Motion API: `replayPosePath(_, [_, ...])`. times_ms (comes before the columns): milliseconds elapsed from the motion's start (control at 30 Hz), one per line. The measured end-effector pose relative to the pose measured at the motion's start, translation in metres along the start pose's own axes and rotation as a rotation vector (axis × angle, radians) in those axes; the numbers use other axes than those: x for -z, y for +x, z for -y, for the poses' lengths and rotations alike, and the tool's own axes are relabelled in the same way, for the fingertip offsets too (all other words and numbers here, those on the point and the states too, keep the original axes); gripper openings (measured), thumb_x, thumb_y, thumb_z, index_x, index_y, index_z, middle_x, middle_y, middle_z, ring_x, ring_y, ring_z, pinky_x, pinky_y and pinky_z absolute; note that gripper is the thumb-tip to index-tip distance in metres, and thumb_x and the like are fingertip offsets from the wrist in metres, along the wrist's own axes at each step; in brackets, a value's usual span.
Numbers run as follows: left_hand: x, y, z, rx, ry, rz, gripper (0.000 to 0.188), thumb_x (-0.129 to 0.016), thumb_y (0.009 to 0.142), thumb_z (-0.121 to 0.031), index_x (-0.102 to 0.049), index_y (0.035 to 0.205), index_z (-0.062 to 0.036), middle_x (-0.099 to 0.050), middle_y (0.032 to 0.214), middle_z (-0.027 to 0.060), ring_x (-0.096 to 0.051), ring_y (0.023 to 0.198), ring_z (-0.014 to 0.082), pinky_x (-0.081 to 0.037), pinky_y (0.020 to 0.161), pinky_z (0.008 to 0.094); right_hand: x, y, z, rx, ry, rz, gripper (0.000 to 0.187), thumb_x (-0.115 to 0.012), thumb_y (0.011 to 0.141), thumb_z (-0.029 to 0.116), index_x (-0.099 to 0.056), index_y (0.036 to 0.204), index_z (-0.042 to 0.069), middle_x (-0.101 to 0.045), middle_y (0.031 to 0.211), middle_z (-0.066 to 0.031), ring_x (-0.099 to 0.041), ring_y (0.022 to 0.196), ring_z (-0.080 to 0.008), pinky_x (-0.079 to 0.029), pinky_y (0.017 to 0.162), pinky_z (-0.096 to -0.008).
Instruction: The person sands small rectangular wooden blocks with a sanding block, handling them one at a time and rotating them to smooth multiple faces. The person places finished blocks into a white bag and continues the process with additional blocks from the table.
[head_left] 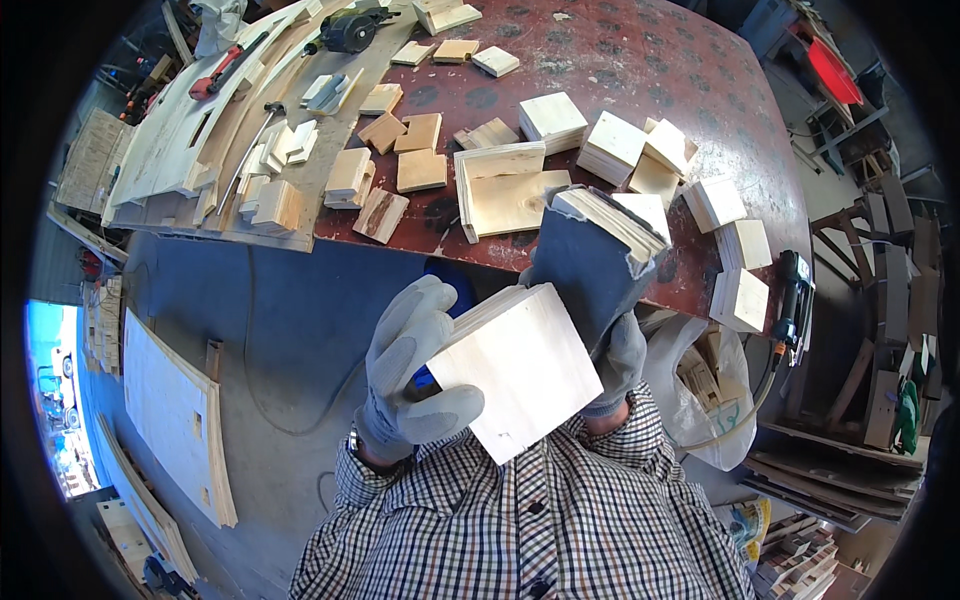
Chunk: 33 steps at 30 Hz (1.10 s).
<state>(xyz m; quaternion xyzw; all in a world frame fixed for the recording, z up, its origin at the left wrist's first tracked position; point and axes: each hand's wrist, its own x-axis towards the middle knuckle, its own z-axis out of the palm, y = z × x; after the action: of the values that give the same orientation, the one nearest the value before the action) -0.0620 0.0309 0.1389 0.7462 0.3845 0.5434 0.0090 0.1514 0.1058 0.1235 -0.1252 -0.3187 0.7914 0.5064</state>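
Grey work gloves cover both my hands. My left hand (410,365) is closed on the left edge of a pale plywood block (525,370), thumb on its broad face, the other fingers along its side. My right hand (622,365) grips a sanding block (595,265), a layered wooden core wrapped in dark sheet with ragged, torn edges. It stands tilted just behind the plywood block, at the table's near edge. The plywood block overlaps it in view, so I cannot tell whether they touch. Part of my right hand's fingers is hidden behind the blocks.
Several plywood blocks (715,203) and an L-shaped wooden piece (512,190) lie on the dark red table (640,60). A hammer (248,150) and a red-handled tool (215,78) are at left. An air tool (793,300) with a hose hangs at right, near a plastic bag (735,375) of wood pieces.
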Motion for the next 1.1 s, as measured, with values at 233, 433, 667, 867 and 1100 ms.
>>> replayPosePath(233, [-0.005, -0.007, 0.002, -0.032, 0.093, -0.049, 0.059, -0.085, 0.084, -0.027, -0.059, 0.136, -0.0245, -0.048, 0.151, 0.0179, -0.059, 0.133, 0.0494, -0.054, 0.111, 0.0645, 0.008, -0.006, -0.004, 0.037, -0.122, -0.026, 0.084, -0.062, 0.101, 0.057, -0.042, 0.16, 0.001, -0.06, 0.151, -0.0223, -0.066, 0.131, -0.0326, -0.056, 0.112, -0.0473])
replayPosePath(433, [-0.005, -0.005, 0.005, -0.016, 0.255, 0.0, 0.08, -0.093, 0.077, -0.022, -0.047, 0.143, -0.0105, -0.048, 0.151, 0.0199, -0.053, 0.139, 0.0514, -0.051, 0.113, 0.062, 0.004, -0.006, -0.002, 0.099, -0.412, -0.157, 0.071, -0.046, 0.108, 0.052, -0.045, 0.156, 0.0, -0.062, 0.147, -0.0233, -0.067, 0.129, -0.031, -0.057, 0.108, -0.0452])
replayPosePath(667, [-0.016, -0.013, -0.01, 0.266, -0.087, -0.11, 0.096, -0.097, 0.078, -0.032, -0.038, 0.15, -0.0079, -0.05, 0.151, 0.021, -0.055, 0.137, 0.0427, -0.051, 0.115, 0.0462, -0.005, -0.01, -0.002, 0.008, -0.281, -0.038, 0.08, -0.043, 0.11, 0.059, -0.034, 0.163, -0.001, -0.055, 0.154, -0.024, -0.062, 0.135, -0.0335, -0.048, 0.119, -0.0474])
replayPosePath(867, [0.004, -0.035, 0.003, 0.555, -1.411, -0.393, 0.075, -0.062, 0.109, -0.035, -0.026, 0.169, -0.0078, -0.036, 0.167, 0.0243, -0.039, 0.155, 0.0426, -0.041, 0.125, 0.0599, -0.022, 0.008, 0.02, -0.043, -0.245, -0.036, 0.09, -0.083, 0.09, 0.037, -0.038, 0.156, -0.003, -0.062, 0.139, -0.0188, -0.066, 0.124, -0.0248, -0.056, 0.105, -0.0399])
replayPosePath(1100, [-0.01, -0.031, -0.004, 0.441, -1.911, -0.334, 0.063, -0.048, 0.115, -0.034, -0.028, 0.169, -0.0085, -0.033, 0.169, 0.0237, -0.035, 0.155, 0.0464, -0.043, 0.121, 0.0658, -0.027, 0.02, 0.035, -0.233, -0.535, -0.018, 0.111, -0.095, 0.077, 0.029, -0.033, 0.165, 0.0, -0.055, 0.148, -0.0173, -0.056, 0.136, -0.0246, -0.047, 0.114, -0.0417])
